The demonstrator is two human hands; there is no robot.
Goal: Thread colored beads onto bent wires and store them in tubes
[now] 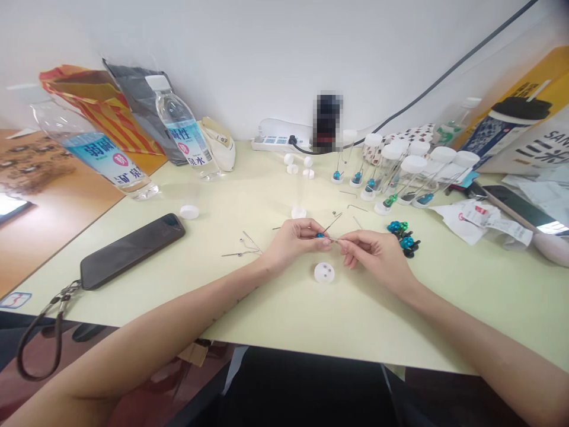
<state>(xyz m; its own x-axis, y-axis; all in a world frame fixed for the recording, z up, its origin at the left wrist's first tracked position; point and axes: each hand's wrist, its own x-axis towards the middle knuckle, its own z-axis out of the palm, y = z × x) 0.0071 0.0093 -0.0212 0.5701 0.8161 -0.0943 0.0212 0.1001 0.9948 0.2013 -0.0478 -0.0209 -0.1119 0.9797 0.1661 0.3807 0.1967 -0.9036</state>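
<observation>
Over the middle of the table, my left hand (297, 242) pinches a small blue piece (320, 235) between thumb and fingers. A thin metal rod runs out from the blue piece, and another sticks up past my fingers. The fingertips of my right hand (371, 252) are closed on the rod's right end. Just below the hands lies a round white cap (324, 273) with several dark spots. Beyond them stands another white cap (299, 212). Loose bent metal rods (357, 207) lie around. Blue, green and black small parts (404, 237) are heaped right of my right hand.
Several clear tubes with white caps (413, 165) stand at the back right, rods and coloured parts inside. A black phone (133, 249) and two water bottles (184, 139) are on the left. A power strip (280, 139) lies by the wall. Crumpled paper (478, 222) and another phone (524, 207) are right.
</observation>
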